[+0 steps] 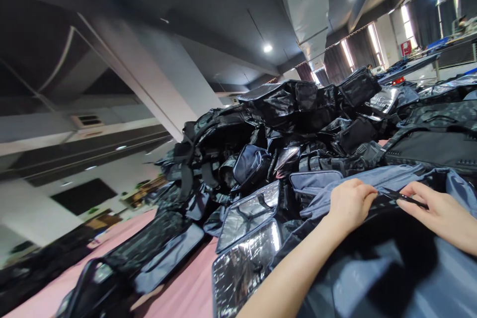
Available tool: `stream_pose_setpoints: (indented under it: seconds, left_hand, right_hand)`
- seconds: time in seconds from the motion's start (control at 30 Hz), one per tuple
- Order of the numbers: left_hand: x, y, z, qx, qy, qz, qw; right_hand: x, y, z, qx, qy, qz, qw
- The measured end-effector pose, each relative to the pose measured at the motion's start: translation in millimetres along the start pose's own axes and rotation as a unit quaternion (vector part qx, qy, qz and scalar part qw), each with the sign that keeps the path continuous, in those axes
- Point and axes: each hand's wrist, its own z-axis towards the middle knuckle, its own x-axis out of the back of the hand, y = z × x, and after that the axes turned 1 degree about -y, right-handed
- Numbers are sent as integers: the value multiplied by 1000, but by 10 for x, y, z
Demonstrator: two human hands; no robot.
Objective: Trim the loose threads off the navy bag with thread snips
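A large bag with blue-grey lining (443, 258) lies open at the lower right. Over its dark edge, my left hand (350, 202) has its thumb and fingers pinched together; what is between them is too small to make out. Just to its right, my right hand (434, 208) grips a small black tool (413, 200), perhaps thread snips, whose tip points toward my left fingertips. Blue-grey fabric (372, 179) bunches up behind both hands.
A high pile of dark bags (276, 104) rises ahead. Open bags with silver lining (246, 258) lie left of my left forearm, on a pink cloth (186, 283). A dark bag with a blue-grey flap (169, 258) sits farther left. People are visible far off at the right.
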Motion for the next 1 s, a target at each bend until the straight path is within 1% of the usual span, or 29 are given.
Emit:
stream_pose_setpoints:
  seconds: [0.1,0.17,0.23,0.3,0.33,0.4,0.47,0.5,0.6,0.67,0.77,0.9,1.0]
  left_hand:
    - [90,117,80,8,-67,58,996]
    - [89,181,89,-9,-81,115,990]
    - [34,214,63,-37,-67,163,984]
    - [-48,207,19,-63,-34,184,980]
    - [-86,189,-4,-68,-13,183,981]
    - [-129,137,-41,-54,27,155,986]
    - [-117,82,-62,-14,52,82,995]
    - [-93,61,-67,7,54,34,998]
    - [-7,35,-75,55,40,-89,994]
    - [24,46,-80,76,37,-122,989]
    - [17,70,-89,97,46,-134,985]
    - [-18,81,-96,100,49,-149,983]
    - [-27,85,-102,100,52,-157,981]
  right_hand:
    - [-9,10,-13,14,-4,-26,1000]
    - [-32,17,-22,52,18,-91,994]
    - [-66,22,-33,108,69,-184,975]
    - [-97,24,-43,166,117,-253,946]
    - [-107,25,-46,185,126,-268,937]
    - [-107,26,-46,201,128,-265,934]
    - [-80,26,-37,184,109,-233,949]
    - [-58,23,-31,165,91,-211,959]
    - [20,-5,-9,102,12,-143,984]
    - [60,-37,3,79,-29,-126,988]
    - [81,-93,21,91,-47,-146,984]
    - [71,-159,51,136,-43,-199,970]
    - [63,-194,73,157,-41,-220,962]
